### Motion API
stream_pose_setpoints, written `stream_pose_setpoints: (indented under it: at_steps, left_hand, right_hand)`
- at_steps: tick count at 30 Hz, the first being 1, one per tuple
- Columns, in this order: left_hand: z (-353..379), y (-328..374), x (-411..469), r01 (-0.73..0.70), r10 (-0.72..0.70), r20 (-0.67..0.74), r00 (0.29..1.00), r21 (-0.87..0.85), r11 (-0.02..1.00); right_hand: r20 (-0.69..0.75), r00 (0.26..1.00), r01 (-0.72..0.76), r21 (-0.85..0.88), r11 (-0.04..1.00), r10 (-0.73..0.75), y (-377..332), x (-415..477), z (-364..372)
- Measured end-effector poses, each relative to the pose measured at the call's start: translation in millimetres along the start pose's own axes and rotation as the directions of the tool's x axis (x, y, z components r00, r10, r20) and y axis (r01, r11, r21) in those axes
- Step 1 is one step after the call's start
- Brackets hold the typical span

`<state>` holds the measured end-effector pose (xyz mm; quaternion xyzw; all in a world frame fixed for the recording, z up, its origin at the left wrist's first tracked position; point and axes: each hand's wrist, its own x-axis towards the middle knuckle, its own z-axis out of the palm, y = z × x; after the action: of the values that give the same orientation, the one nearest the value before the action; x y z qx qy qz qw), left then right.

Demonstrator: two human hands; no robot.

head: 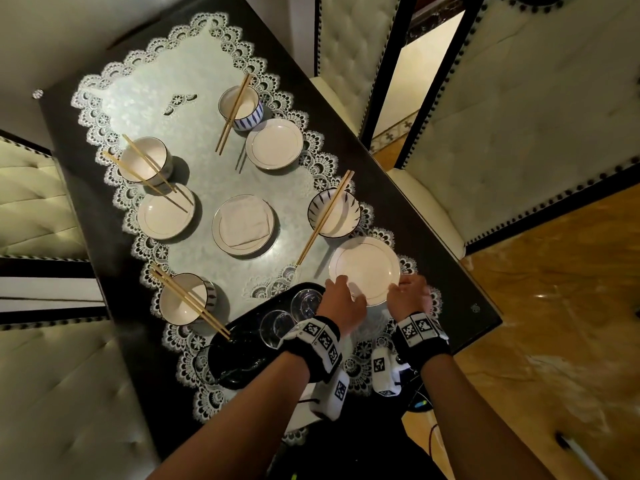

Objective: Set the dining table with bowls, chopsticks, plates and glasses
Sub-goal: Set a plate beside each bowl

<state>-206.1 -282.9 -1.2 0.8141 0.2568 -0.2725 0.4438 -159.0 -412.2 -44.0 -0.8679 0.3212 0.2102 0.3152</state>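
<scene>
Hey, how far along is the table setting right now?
Done: four bowls with chopsticks are out, and two side plates sit beside theirs. In hand: both hands, left hand and right hand, hold a third plate by its near rim. Left: the near-left bowl lacks a plate, and the glasses remain on the black tray.

Home dining room: lace-clothed table (398,202), tufted chairs (519,116)
</scene>
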Motion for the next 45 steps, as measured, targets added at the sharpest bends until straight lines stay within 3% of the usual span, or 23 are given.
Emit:
stream_pose_setpoints:
  at_steps: [4,9,13,17,23,28,36,45]
  left_hand:
    - [0,6,-26,-0.021,0.021,-0.001,1.000,0.007,1.000]
    - [8,9,-66,-0.028,0.023,-0.063,0.998,-0.078,0.997]
    - [12,7,-94,-0.052,0.028,-0.125,0.992,-0.193,0.980]
    - [16,-4,-122,-0.056,-0.001,-0.225,0.974,-0.246,0.968]
    - [5,-22,-139,0.014,-0.101,-0.374,0.922,-0.230,0.973]
    - [3,-23,-138,0.046,-0.133,-0.452,0.882,-0.199,0.979]
    - [4,-10,-129,0.092,-0.202,-0.498,0.843,-0.236,0.967]
    - [-8,-7,-119,0.129,-0.226,-0.502,0.835,-0.220,0.967]
  right_hand:
    - [-0.048,0.999,0.021,0.012,1.000,-0.020,9,-19,-12]
    - [-0.004,1.000,0.024,-0.014,1.000,-0.024,29,-40,-38]
    - [-0.078,0.997,0.020,0.094,0.995,-0.013,41,-56,-67]
    - [-0.105,0.987,0.142,0.191,0.971,-0.124,51,-77,-100]
    - [0.166,0.947,0.202,0.359,0.911,-0.275,38,-106,-110]
    - [0.304,0.867,0.304,0.307,0.902,-0.396,26,-127,-96]
    - [0.332,0.835,0.459,0.018,0.888,-0.438,12,-129,-80]
    - [0.364,0.801,0.515,-0.014,0.857,-0.476,-2,-125,-73]
